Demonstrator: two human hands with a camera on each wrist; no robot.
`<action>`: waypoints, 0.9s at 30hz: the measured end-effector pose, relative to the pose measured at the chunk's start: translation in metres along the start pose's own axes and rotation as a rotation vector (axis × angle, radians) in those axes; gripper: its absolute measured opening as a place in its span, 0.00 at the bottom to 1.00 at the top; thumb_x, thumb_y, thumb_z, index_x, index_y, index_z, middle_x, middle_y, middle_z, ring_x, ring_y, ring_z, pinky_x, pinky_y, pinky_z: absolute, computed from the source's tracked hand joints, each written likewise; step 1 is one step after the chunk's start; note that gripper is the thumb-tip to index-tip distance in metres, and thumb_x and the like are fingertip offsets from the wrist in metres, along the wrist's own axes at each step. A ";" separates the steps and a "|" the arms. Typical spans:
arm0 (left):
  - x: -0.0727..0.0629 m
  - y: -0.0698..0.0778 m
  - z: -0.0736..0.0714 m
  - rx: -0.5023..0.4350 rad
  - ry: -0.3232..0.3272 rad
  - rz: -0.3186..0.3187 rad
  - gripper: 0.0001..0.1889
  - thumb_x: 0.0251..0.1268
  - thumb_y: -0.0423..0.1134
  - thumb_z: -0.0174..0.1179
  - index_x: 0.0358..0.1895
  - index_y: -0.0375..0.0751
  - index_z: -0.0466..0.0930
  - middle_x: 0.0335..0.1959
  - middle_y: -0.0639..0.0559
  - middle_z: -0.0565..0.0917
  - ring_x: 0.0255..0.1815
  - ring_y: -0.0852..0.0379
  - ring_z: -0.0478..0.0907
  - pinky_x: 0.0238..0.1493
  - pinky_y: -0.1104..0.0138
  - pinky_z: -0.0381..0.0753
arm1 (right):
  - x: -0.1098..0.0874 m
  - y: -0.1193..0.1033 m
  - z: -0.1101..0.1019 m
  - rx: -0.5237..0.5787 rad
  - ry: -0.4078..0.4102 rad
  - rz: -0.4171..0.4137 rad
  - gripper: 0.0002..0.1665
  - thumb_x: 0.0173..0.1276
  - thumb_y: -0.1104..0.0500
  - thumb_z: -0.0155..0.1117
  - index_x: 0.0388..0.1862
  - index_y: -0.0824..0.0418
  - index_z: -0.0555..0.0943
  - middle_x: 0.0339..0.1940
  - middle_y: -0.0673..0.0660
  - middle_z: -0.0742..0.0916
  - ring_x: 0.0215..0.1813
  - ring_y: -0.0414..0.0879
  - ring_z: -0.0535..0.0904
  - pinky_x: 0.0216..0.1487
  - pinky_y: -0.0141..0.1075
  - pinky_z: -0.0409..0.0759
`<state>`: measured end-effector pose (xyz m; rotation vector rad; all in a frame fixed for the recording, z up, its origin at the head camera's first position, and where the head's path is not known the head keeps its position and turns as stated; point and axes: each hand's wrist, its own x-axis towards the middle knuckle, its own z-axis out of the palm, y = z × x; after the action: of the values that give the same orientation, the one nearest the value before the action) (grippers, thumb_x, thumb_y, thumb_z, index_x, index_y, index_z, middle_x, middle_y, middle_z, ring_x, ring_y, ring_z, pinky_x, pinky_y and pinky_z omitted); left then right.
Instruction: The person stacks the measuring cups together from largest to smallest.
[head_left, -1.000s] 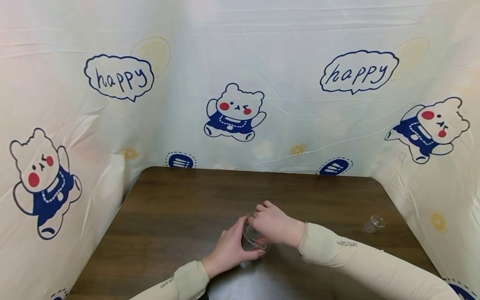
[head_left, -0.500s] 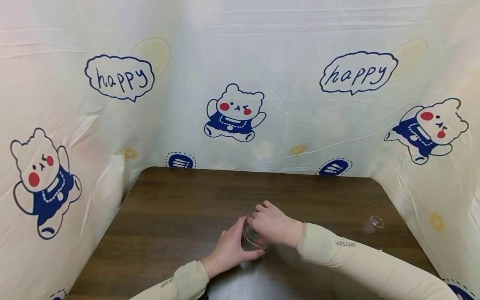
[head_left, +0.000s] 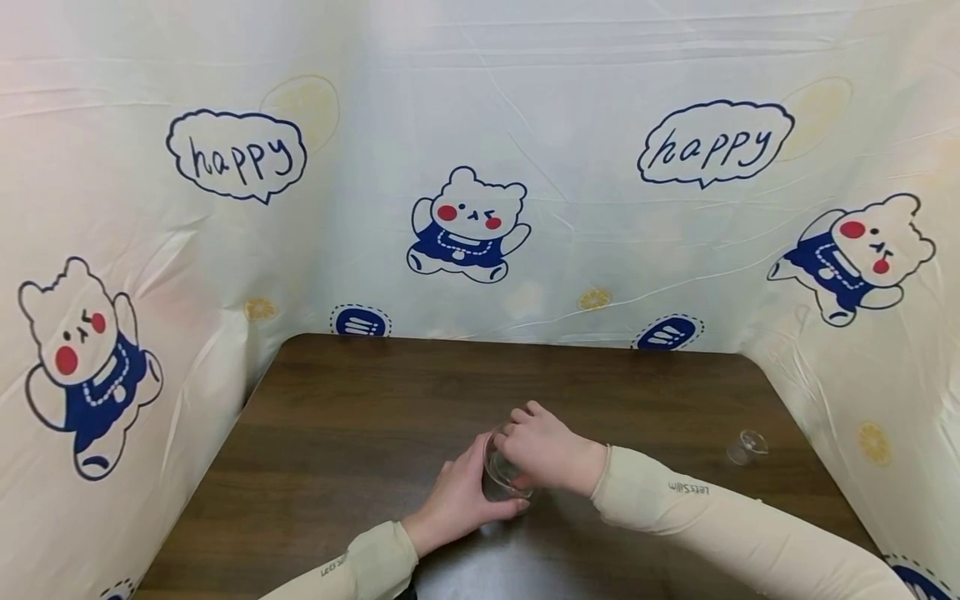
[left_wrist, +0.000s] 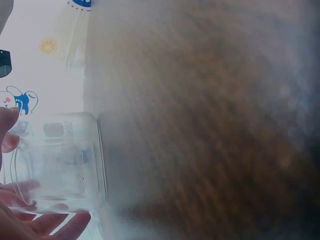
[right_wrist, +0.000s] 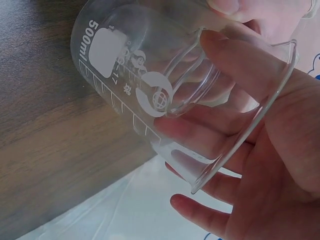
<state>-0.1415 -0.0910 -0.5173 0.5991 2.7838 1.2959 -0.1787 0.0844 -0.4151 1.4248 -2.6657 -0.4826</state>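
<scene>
A clear glass beaker (right_wrist: pixel 102 52) marked 500ml stands on the table, seen at mid-table in the head view. My left hand (head_left: pixel 457 498) wraps around its outside wall, thumb in front. The right hand (head_left: pixel 553 450) reaches over the rim, with thumb and fingers (right_wrist: pixel 182 129) down inside the glass. Between them they pinch the rim of a smaller clear glass beaker (right_wrist: pixel 192 67) that sits within the large one. In the left wrist view the large beaker (left_wrist: pixel 65 165) shows sideways, the smaller one faint through its wall. Whether the inner beaker touches the bottom cannot be told.
Another small clear beaker (head_left: pixel 747 448) stands near the right edge of the dark wooden table (head_left: pixel 360 417). A pale printed curtain (head_left: pixel 585 250) surrounds the table at the back and both sides.
Nothing clearly moves: both hands keep the same hold on the beakers. Only a very slight shift of the head view shows.
</scene>
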 end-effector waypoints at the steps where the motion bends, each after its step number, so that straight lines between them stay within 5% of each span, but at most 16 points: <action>1: 0.000 0.000 0.000 -0.001 0.001 -0.001 0.49 0.51 0.65 0.76 0.73 0.49 0.66 0.63 0.56 0.80 0.56 0.56 0.79 0.52 0.45 0.73 | 0.000 0.000 0.000 0.000 -0.001 0.001 0.29 0.54 0.35 0.82 0.49 0.49 0.88 0.41 0.44 0.89 0.45 0.44 0.79 0.50 0.41 0.75; 27: -0.001 -0.002 0.001 0.004 0.012 0.001 0.49 0.51 0.67 0.76 0.73 0.50 0.66 0.64 0.56 0.80 0.57 0.55 0.80 0.53 0.44 0.74 | 0.000 -0.001 -0.004 0.024 0.001 0.004 0.26 0.56 0.37 0.82 0.47 0.50 0.88 0.39 0.44 0.90 0.44 0.44 0.78 0.53 0.43 0.74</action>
<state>-0.1416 -0.0917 -0.5195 0.5953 2.7968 1.2986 -0.1772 0.0825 -0.4116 1.4247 -2.6822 -0.4517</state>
